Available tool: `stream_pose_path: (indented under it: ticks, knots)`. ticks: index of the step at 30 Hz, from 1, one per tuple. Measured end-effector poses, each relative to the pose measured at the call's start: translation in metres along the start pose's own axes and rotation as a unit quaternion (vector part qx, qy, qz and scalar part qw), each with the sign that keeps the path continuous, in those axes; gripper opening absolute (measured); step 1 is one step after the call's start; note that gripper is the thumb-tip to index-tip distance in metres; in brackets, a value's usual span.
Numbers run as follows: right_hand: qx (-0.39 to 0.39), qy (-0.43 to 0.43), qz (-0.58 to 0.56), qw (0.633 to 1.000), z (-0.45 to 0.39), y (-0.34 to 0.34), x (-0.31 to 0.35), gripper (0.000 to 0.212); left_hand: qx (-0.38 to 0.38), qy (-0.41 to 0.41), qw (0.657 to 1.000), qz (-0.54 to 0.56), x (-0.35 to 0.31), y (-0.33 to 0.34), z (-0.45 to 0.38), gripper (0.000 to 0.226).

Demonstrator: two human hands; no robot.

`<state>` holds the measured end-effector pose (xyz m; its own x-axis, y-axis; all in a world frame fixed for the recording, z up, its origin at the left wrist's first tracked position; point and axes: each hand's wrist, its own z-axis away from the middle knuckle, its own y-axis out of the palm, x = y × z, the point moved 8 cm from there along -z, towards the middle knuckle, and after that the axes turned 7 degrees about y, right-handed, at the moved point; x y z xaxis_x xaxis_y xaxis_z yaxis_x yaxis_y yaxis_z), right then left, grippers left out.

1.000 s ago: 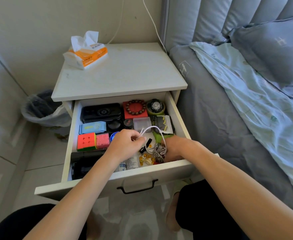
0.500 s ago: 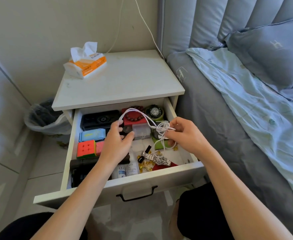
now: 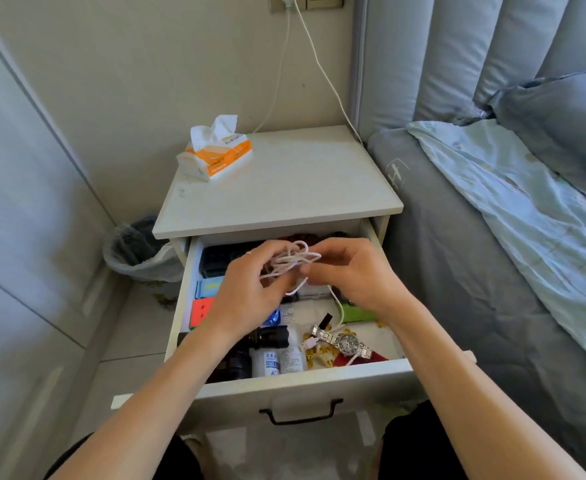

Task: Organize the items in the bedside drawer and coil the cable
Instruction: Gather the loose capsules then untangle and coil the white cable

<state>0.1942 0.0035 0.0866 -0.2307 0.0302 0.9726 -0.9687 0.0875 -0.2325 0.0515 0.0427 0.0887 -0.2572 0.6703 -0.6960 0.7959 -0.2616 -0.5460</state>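
Observation:
The white bedside drawer (image 3: pixel 298 379) stands pulled open and full of small items. Above its middle, my left hand (image 3: pixel 246 292) and my right hand (image 3: pixel 350 271) both pinch a tangled white cable (image 3: pixel 293 261), bunched in loops between them. One end of the cable trails down to a plug lying by a silver wristwatch (image 3: pixel 345 341). In the drawer lie a colourful cube (image 3: pixel 201 311), a blue case (image 3: pixel 210 287), a black case (image 3: pixel 222 259), a black flashlight (image 3: pixel 270 336), small white bottles (image 3: pixel 279 362) and a green item (image 3: pixel 357 313). The hands hide the drawer's back row.
A tissue pack (image 3: pixel 215 154) sits on the nightstand top (image 3: pixel 284 181). A lined bin (image 3: pixel 139 252) stands on the floor to the left. The bed (image 3: pixel 492 237) lies close on the right. Two other white cords (image 3: pixel 319 64) hang from a wall socket behind.
Both hands lifted the cable out of the drawer and drew together, gathering it into a bunch above the drawer's middle. The camera tilted up.

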Motion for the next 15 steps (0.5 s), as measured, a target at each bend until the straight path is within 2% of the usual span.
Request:
stream_pose_path:
  ticks: [3, 6, 9, 11, 15]
  knots:
    - [-0.006, -0.010, 0.022, 1.000, -0.017, 0.010, 0.008, 0.022, -0.047, 0.014, 0.997, -0.057, 0.003, -0.042, -0.009, 0.022]
    - [-0.014, -0.015, 0.056, 0.998, -0.037, 0.019, 0.010, 0.028, -0.110, 0.032, 0.986, -0.124, 0.001, -0.091, -0.017, 0.023]
    - [-0.046, 0.016, 0.127, 0.991, -0.054, 0.024, 0.007, 0.022, -0.160, 0.037, 0.974, -0.155, 0.002, -0.128, -0.024, 0.021]
    - [-0.045, 0.036, 0.232, 0.971, -0.067, 0.031, 0.004, 0.016, -0.175, 0.026, 0.971, -0.159, 0.007, -0.143, -0.026, 0.020]
    - [-0.005, 0.065, 0.414, 0.908, -0.091, 0.046, 0.002, 0.033, -0.185, 0.017, 0.971, -0.151, 0.018, -0.147, -0.029, 0.020]
